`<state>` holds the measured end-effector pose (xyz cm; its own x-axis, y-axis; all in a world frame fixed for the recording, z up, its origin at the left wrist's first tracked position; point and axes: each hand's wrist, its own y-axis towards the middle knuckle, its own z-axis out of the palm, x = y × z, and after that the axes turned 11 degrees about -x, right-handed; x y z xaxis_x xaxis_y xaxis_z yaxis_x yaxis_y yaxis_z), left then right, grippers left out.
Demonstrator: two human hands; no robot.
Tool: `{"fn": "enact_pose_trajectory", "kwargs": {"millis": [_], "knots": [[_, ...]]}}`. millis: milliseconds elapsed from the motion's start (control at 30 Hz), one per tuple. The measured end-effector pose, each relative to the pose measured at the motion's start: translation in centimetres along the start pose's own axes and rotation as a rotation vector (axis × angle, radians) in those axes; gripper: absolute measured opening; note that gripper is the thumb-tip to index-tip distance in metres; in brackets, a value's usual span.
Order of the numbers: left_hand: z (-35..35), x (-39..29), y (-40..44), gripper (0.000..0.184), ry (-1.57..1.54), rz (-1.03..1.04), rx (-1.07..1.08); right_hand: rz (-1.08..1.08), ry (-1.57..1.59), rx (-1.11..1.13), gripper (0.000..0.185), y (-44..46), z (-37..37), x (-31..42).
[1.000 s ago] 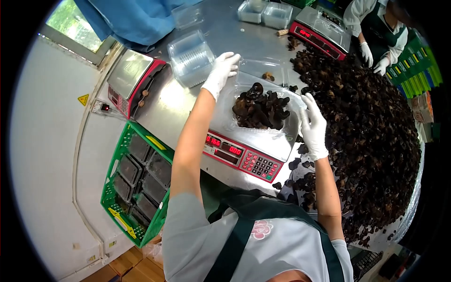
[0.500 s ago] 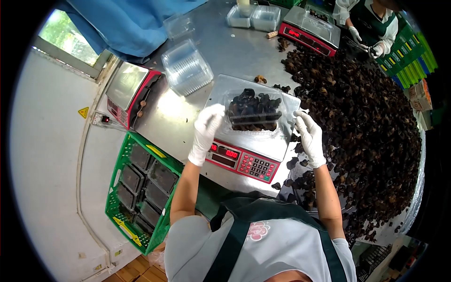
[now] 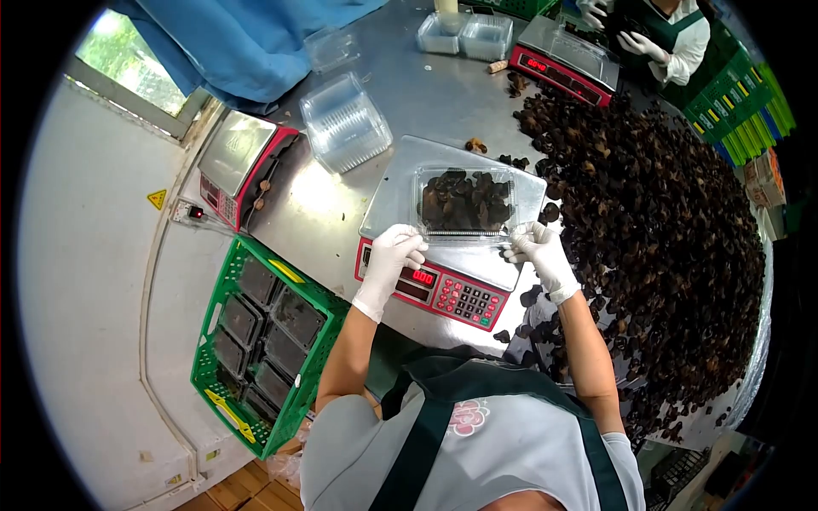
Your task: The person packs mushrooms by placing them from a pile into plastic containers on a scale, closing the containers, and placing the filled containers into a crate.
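While the scale (image 3: 469,300) supports the clear box (image 3: 469,238), the left hand (image 3: 391,262) contacts the box's near-left corner, the right hand (image 3: 543,260) its near-right; finger closure cannot be determined.

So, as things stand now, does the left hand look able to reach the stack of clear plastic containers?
Probably yes: no obstacle shows between the left hand and the stack of clear plastic containers, though the hand is at the near left corner of the filled clamshell.

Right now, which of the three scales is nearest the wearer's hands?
The middle scale: the left hand and right hand are at the near corners of its box. The left scale and far scale stand farther off.
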<state>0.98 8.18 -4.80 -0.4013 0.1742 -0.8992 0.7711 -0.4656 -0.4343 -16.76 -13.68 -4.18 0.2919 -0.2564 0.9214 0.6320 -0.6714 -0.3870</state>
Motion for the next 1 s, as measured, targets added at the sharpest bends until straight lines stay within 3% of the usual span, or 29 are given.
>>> {"fn": "enact_pose_trajectory", "kwargs": {"millis": [300,533,633,733,800,867,1000], "knots": [[0.6,2.1,-0.5,0.004,-0.105,0.217,-0.111,-0.222,-0.058,-0.063,0.007,-1.1,0.4,-2.5],[0.3,1.9,-1.8,0.01,-0.048,0.238,-0.006,-0.437,-0.193,-0.135,0.01,-3.6,-0.9,-1.8],[-0.1,1.6,-2.4,0.014,0.099,0.38,0.059,-0.563,-0.326,-0.187,0.011,-4.4,-1.4,-1.1],[0.6,0.3,-4.2,0.024,0.327,0.392,-0.047,-1.01,-0.472,-0.214,0.02,-4.8,-2.2,0.2],[0.9,-0.7,-4.3,0.04,0.458,0.96,-0.062,-1.321,-0.572,-0.213,0.026,-4.8,-2.1,1.3],[0.0,1.6,-2.2,0.04,0.614,1.097,-0.214,-1.37,-0.603,-0.227,0.028,-5.3,-1.8,1.5],[-0.8,1.8,-3.3,0.038,0.486,1.173,-0.253,-1.466,-0.678,-0.289,0.029,-6.4,-1.2,1.8]]}}
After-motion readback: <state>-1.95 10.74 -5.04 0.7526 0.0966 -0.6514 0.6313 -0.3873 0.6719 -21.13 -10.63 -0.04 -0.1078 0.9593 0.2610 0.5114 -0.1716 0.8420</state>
